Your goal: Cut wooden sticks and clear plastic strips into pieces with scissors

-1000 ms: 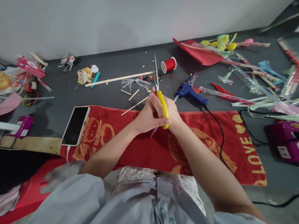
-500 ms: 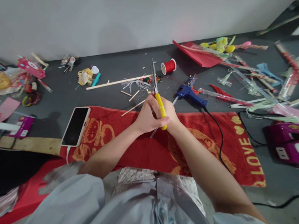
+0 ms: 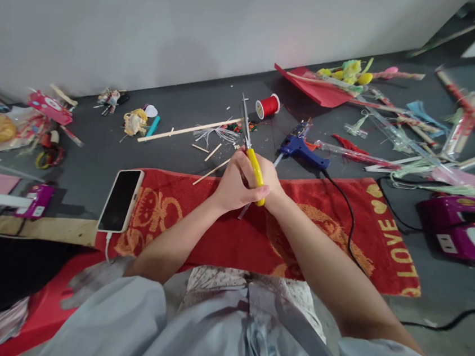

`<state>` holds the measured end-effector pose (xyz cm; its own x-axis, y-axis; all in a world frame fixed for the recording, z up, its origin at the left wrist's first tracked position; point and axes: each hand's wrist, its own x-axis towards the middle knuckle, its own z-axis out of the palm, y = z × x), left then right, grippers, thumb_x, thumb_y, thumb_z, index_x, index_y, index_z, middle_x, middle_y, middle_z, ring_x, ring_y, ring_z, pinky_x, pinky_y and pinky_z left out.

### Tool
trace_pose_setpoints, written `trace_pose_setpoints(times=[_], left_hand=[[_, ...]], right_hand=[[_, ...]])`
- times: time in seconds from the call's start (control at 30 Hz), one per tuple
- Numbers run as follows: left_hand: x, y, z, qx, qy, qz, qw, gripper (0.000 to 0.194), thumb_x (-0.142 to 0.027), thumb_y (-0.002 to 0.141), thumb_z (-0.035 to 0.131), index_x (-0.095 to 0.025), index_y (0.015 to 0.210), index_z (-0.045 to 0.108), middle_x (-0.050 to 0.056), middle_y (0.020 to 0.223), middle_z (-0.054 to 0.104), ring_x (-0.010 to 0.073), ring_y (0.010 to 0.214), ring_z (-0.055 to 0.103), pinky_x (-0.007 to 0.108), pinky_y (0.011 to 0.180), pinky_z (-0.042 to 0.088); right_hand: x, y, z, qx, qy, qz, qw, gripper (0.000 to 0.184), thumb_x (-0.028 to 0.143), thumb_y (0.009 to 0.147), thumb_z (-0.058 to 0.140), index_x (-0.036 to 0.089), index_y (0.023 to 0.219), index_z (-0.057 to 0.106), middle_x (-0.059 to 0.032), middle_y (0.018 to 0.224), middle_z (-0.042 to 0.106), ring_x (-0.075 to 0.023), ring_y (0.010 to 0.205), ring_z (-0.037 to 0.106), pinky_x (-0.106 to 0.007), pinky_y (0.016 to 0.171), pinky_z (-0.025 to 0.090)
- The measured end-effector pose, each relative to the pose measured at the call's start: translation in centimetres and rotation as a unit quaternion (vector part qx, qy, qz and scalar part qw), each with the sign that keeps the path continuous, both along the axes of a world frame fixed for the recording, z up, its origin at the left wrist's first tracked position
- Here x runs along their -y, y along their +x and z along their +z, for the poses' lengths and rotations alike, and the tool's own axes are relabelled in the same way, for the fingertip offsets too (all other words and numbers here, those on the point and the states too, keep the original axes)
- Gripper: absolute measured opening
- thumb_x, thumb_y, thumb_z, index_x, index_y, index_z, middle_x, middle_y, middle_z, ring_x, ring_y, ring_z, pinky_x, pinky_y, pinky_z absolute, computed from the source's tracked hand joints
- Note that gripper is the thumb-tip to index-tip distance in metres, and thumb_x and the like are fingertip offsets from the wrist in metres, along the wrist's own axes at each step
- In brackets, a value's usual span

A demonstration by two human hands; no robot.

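My two hands are clasped together above the front middle of the table. My left hand (image 3: 237,182) is closed, its thumb lying across the yellow handle of a pair of scissors (image 3: 254,168). The scissor blades point up and away from me and look nearly closed. Pressed against the left from the right side is my right hand (image 3: 270,180); its fingers are hidden behind the left hand and the handle. Beneath both hands lies a red towel (image 3: 222,239). Just beyond are thin wooden sticks (image 3: 183,131), silvery wire strands (image 3: 216,134) and a spool of red thread (image 3: 267,106).
A blue glue gun (image 3: 304,150) lies right of my hands, its black cord crossing the towel. A charging phone (image 3: 120,201) rests at the towel's left end. Purple power blocks (image 3: 457,226) stand right and left. Craft pieces and red paper (image 3: 319,87) cover the back right.
My hands and the scissors stay where they were. At the far left, another person's hand and a pink paper have shifted toward the left edge and down.
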<state>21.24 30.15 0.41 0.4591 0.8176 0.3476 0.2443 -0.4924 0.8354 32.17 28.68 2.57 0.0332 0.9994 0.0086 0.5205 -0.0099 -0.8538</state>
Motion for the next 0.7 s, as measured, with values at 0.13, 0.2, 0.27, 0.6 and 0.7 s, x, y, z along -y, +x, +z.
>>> trace_pose_setpoints(times=[0.13, 0.2, 0.27, 0.6, 0.7], left_hand=[[-0.01, -0.06, -0.04, -0.01, -0.001, -0.001, 1.0, 0.082, -0.069, 0.062, 0.069, -0.017, 0.119, 0.042, 0.012, 0.109, 0.056, 0.028, 0.107, 0.057, 0.047, 0.101, 0.044], [0.01, -0.08, 0.02, -0.011, 0.0, -0.004, 1.0, 0.084, -0.069, 0.062, 0.069, -0.017, 0.122, 0.041, 0.012, 0.111, 0.056, 0.0281, 0.108, 0.056, 0.047, 0.101, 0.044], [0.03, -0.06, 0.09, -0.009, 0.0, -0.007, 1.0, 0.085, -0.068, 0.063, 0.068, -0.017, 0.124, 0.04, 0.012, 0.112, 0.056, 0.0282, 0.108, 0.057, 0.048, 0.101, 0.044], [0.02, 0.01, 0.11, -0.001, 0.005, -0.004, 1.0, 0.084, -0.068, 0.062, 0.069, -0.018, 0.123, 0.042, 0.013, 0.115, 0.057, 0.0294, 0.111, 0.056, 0.049, 0.102, 0.043], [0.0, -0.04, 0.29, -0.012, 0.004, -0.01, 1.0, 0.08, -0.069, 0.063, 0.068, -0.017, 0.12, 0.043, 0.012, 0.11, 0.057, 0.0283, 0.107, 0.057, 0.047, 0.099, 0.046]], right_hand=[[-0.01, -0.06, -0.18, -0.005, -0.001, -0.004, 1.0, 0.025, 0.043, 0.09, 0.04, 0.022, 0.078, 0.047, -0.0031, 0.075, 0.058, -0.0156, 0.066, 0.05, -0.029, 0.061, 0.034], [0.03, -0.07, -0.22, -0.013, 0.004, -0.004, 1.0, 0.024, 0.043, 0.089, 0.041, 0.022, 0.078, 0.047, -0.0029, 0.075, 0.058, -0.0154, 0.066, 0.05, -0.028, 0.061, 0.034], [0.07, -0.07, -0.23, -0.019, 0.008, -0.003, 1.0, 0.024, 0.043, 0.089, 0.041, 0.022, 0.079, 0.047, -0.0028, 0.075, 0.058, -0.0153, 0.066, 0.05, -0.028, 0.062, 0.035], [0.15, -0.09, -0.02, 0.005, 0.005, -0.01, 1.0, 0.03, 0.045, 0.092, 0.037, 0.022, 0.08, 0.051, -0.0038, 0.077, 0.061, -0.0153, 0.066, 0.052, -0.027, 0.061, 0.036], [0.19, -0.05, 0.16, 0.017, 0.001, -0.006, 1.0, 0.032, 0.046, 0.093, 0.035, 0.022, 0.083, 0.052, -0.0048, 0.079, 0.063, -0.0161, 0.067, 0.053, -0.028, 0.061, 0.036]])
